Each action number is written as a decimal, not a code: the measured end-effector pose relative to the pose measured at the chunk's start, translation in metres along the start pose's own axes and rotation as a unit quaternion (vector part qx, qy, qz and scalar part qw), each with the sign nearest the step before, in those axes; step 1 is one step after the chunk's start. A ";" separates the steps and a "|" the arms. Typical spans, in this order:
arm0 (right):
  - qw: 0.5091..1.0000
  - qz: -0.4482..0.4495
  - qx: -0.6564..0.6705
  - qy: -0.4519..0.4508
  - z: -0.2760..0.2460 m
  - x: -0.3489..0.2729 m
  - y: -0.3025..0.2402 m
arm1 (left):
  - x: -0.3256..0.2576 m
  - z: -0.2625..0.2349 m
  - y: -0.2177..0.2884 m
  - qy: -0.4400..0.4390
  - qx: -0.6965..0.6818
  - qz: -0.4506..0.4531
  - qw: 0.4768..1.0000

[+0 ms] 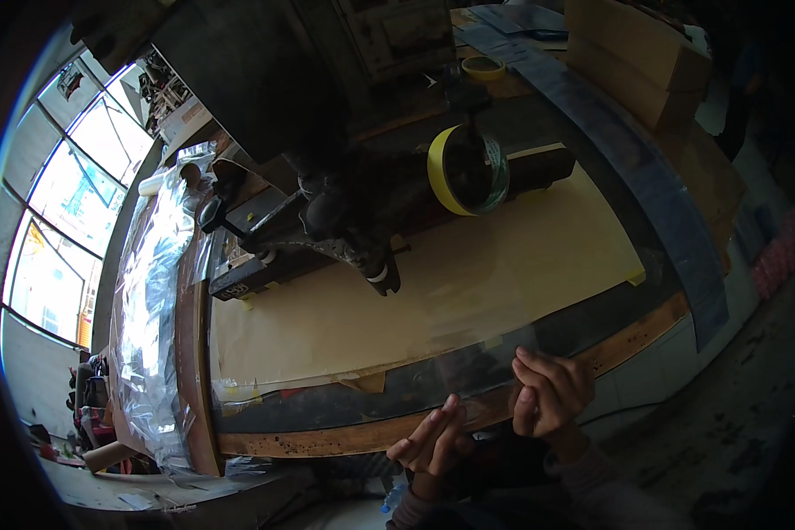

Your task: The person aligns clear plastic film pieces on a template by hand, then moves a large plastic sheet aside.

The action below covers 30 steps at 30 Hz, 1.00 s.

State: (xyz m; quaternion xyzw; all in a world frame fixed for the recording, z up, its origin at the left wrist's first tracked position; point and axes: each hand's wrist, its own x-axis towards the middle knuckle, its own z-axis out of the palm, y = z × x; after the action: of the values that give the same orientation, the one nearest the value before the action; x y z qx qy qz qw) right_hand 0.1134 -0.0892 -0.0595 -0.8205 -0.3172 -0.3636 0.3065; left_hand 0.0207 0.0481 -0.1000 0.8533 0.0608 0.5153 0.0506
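My left hand (435,439) is at the near edge of the workbench, fingers pressed together. To its right and slightly higher, my right hand (552,395) is closed with thumb against curled fingers. Between them spans a thin clear plastic sheet (481,375), pinched at its near side by both hands; its far outline is too faint to follow. Beyond lies a long cream paper sheet (450,291) on the dark bench top, with bits of yellow tape at its edges. Over it stands a dark metal machine head (349,221) with a pointed lower end.
A roll of yellow tape (446,172) hangs on the machine; another tape roll (483,68) lies farther back. Crumpled clear plastic (155,327) covers the left side. A long bluish strip (632,150) runs along the right, beside a cardboard box (632,62). A wooden rail (327,440) edges the bench.
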 end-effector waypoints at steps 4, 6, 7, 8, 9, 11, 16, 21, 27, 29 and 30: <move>1.000 -0.001 0.002 0.003 0.001 0.000 0.000 | 0.002 0.002 0.000 0.007 0.013 0.015 1.000; 1.000 -0.002 0.000 0.004 0.000 0.001 0.000 | 0.001 0.003 0.001 0.012 0.012 0.012 1.000; 1.000 -0.002 0.000 0.005 0.000 0.001 0.000 | 0.002 0.004 0.001 0.020 0.006 0.010 1.000; 1.000 -0.002 -0.001 0.005 0.000 0.001 0.000 | 0.002 0.005 0.000 0.028 0.000 0.008 1.000; 1.000 -0.002 0.000 0.006 0.001 0.001 0.000 | 0.002 0.006 0.000 0.036 -0.006 0.006 0.999; 1.000 -0.002 0.001 0.009 0.001 0.000 0.000 | 0.002 0.003 0.001 0.018 -0.006 -0.001 1.000; 1.000 -0.003 0.001 0.009 0.002 0.001 -0.001 | 0.001 0.003 -0.002 0.021 -0.001 0.011 1.000; 1.000 -0.003 -0.005 0.009 0.001 0.001 0.000 | 0.000 0.000 0.000 -0.002 0.001 -0.002 1.000; 1.000 -0.001 -0.005 0.003 0.001 0.001 0.000 | 0.001 -0.002 0.001 -0.019 0.004 -0.001 1.000; 1.000 -0.002 -0.005 0.005 0.001 0.001 0.000 | 0.001 0.002 0.000 0.003 0.001 0.008 1.000; 1.000 -0.001 -0.004 0.005 0.001 0.001 0.000 | 0.001 0.003 -0.001 0.015 -0.001 0.013 1.000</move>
State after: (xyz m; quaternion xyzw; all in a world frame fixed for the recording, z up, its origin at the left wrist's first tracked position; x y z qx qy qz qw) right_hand 0.1144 -0.0884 -0.0592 -0.8193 -0.3152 -0.3697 0.3044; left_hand 0.0238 0.0491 -0.1001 0.8463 0.0498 0.5285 0.0438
